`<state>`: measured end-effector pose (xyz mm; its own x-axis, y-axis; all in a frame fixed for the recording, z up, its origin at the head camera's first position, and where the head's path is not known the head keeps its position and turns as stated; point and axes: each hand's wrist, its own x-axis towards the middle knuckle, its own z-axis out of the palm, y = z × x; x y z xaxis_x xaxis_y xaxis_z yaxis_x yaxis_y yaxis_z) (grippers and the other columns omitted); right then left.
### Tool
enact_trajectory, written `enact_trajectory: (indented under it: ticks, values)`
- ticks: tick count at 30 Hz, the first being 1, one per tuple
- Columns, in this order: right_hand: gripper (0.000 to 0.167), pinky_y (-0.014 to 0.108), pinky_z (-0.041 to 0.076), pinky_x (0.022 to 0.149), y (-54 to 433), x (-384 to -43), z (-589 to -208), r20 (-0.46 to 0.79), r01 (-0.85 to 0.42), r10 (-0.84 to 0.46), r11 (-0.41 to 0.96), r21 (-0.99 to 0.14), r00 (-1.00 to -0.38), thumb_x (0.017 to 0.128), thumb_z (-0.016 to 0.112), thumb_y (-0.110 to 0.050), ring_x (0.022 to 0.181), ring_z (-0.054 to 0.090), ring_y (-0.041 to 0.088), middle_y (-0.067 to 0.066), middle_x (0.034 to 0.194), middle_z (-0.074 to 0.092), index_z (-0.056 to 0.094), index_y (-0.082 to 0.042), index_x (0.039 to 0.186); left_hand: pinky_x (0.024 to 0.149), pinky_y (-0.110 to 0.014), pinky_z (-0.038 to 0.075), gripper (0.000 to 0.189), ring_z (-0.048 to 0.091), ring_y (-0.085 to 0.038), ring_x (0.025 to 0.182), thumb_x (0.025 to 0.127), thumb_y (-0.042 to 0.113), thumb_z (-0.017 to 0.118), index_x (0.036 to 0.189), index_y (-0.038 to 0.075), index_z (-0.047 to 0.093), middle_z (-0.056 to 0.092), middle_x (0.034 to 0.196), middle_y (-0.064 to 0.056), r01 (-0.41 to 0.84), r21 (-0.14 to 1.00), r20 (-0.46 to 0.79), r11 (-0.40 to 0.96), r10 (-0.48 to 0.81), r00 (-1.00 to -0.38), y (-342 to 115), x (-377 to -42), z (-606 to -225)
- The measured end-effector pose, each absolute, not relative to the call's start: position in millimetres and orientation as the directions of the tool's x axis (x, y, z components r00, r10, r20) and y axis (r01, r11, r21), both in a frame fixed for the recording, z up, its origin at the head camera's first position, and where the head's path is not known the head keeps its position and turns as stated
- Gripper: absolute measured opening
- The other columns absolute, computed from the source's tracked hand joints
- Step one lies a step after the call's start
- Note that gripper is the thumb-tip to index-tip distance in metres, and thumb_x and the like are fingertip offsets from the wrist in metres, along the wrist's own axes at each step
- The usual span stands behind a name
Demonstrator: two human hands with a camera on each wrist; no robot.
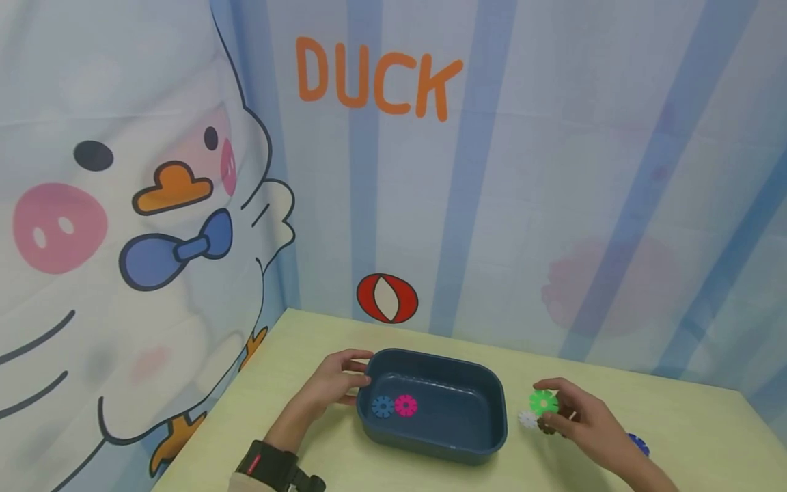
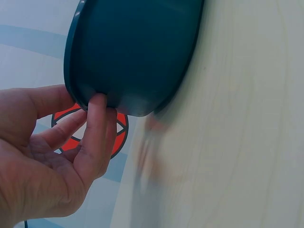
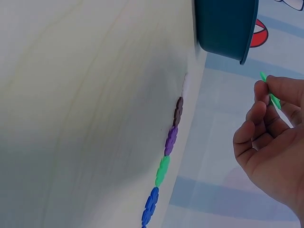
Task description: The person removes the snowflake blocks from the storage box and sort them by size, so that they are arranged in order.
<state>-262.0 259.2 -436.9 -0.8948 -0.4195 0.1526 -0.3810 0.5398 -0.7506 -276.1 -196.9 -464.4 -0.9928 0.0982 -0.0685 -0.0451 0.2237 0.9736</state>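
My left hand (image 1: 328,379) holds the left end of a dark blue plastic tub (image 1: 443,449), thumb over the rim and fingers against the outer wall (image 2: 137,57). Inside the tub, a blue notched disc (image 1: 382,406) and a pink notched disc (image 1: 406,406) lie side by side near that end. Right of the tub, my right hand (image 1: 587,417) pinches a green notched disc (image 1: 544,402) between thumb and fingertips, above the table. Under it lie a white disc (image 1: 527,419) and a brown disc (image 1: 545,427), partly covered by the hand in the head view.
A row of discs on the table continues with a purple disc (image 3: 171,141), another green disc (image 3: 162,171) and a blue disc (image 3: 150,207). The pale yellow table (image 1: 320,328) meets a striped curtain (image 1: 522,205) at its back edge. A duck-printed curtain (image 1: 184,321) hangs at left.
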Motion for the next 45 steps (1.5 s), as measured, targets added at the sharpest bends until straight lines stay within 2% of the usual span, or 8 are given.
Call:
enact_trajectory:
  ticks: [11, 17, 21, 25, 31, 41, 45]
  values:
    - [0.05, 0.028, 0.05, 0.059, 274, -259, -443, 0.148, -0.367, -0.384, 0.594, -0.716, -0.911, 0.098, 0.073, -0.006, 0.066, 0.061, 0.017, 0.001, 0.08, 0.055, 0.056, -0.003, 0.145, 0.075, -0.04, 0.065, 0.05, 0.072, -0.028, 0.103, 0.097, 0.004, 0.071, 0.146, 0.005, 0.06, 0.066, 0.13, -0.02, -0.044, 0.973, -0.068, 0.227, 0.097, -0.993, -197, -277, -461]
    - [0.047, 0.027, 0.049, 0.06, 285, -257, -446, 0.159, -0.33, -0.311, 0.639, -0.695, -0.937, 0.093, 0.077, -0.005, 0.066, 0.056, 0.01, -0.002, 0.079, 0.053, 0.059, -0.005, 0.138, 0.075, -0.041, 0.065, 0.05, 0.072, -0.027, 0.103, 0.097, 0.004, 0.071, 0.146, 0.004, 0.059, 0.066, 0.131, -0.021, -0.042, 0.975, -0.066, 0.219, 0.102, -0.993, -198, -275, -463]
    - [0.045, 0.027, 0.044, 0.058, 295, -256, -449, 0.198, -0.362, -0.315, 0.645, -0.673, -0.928, 0.094, 0.077, -0.007, 0.066, 0.052, 0.009, -0.004, 0.077, 0.051, 0.06, -0.005, 0.136, 0.074, -0.042, 0.065, 0.051, 0.073, -0.026, 0.101, 0.097, 0.004, 0.071, 0.146, 0.004, 0.06, 0.066, 0.13, -0.021, -0.041, 0.976, -0.063, 0.215, 0.098, -0.993, -197, -274, -463]
    - [0.045, 0.03, 0.04, 0.057, 305, -256, -450, 0.176, -0.349, -0.318, 0.65, -0.675, -0.932, 0.097, 0.074, -0.008, 0.063, 0.047, 0.009, -0.002, 0.077, 0.049, 0.058, -0.005, 0.139, 0.073, -0.042, 0.065, 0.051, 0.072, -0.027, 0.101, 0.097, 0.004, 0.071, 0.147, 0.004, 0.059, 0.066, 0.131, -0.021, -0.038, 0.976, -0.06, 0.215, 0.099, -0.993, -197, -274, -461]
    - [0.047, 0.029, 0.043, 0.057, 313, -255, -446, 0.101, -0.294, -0.31, 0.678, -0.674, -0.945, 0.1, 0.07, -0.009, 0.062, 0.051, 0.011, 0.001, 0.078, 0.052, 0.055, -0.002, 0.144, 0.074, -0.041, 0.065, 0.05, 0.072, -0.026, 0.102, 0.097, 0.004, 0.071, 0.146, 0.004, 0.06, 0.066, 0.13, -0.021, -0.048, 0.977, -0.07, 0.208, 0.101, -0.992, -197, -274, -461]
    - [0.051, 0.029, 0.046, 0.063, 325, -252, -446, -0.01, -0.176, -0.246, 0.722, -0.669, -0.969, 0.102, 0.068, -0.011, 0.067, 0.056, 0.016, 0.008, 0.082, 0.062, 0.051, -0.003, 0.149, 0.075, -0.041, 0.065, 0.05, 0.072, -0.024, 0.099, 0.097, 0.004, 0.071, 0.146, 0.005, 0.06, 0.066, 0.129, -0.019, -0.052, 0.975, -0.076, 0.215, 0.105, -0.992, -197, -275, -465]
    - [0.052, 0.028, 0.048, 0.063, 331, -253, -446, -0.006, -0.179, -0.242, 0.734, -0.655, -0.97, 0.101, 0.068, -0.01, 0.068, 0.059, 0.017, 0.007, 0.082, 0.065, 0.052, -0.003, 0.149, 0.075, -0.042, 0.065, 0.05, 0.072, -0.024, 0.1, 0.097, 0.004, 0.071, 0.146, 0.005, 0.06, 0.066, 0.129, -0.019, -0.049, 0.976, -0.073, 0.213, 0.103, -0.992, -198, -275, -463]
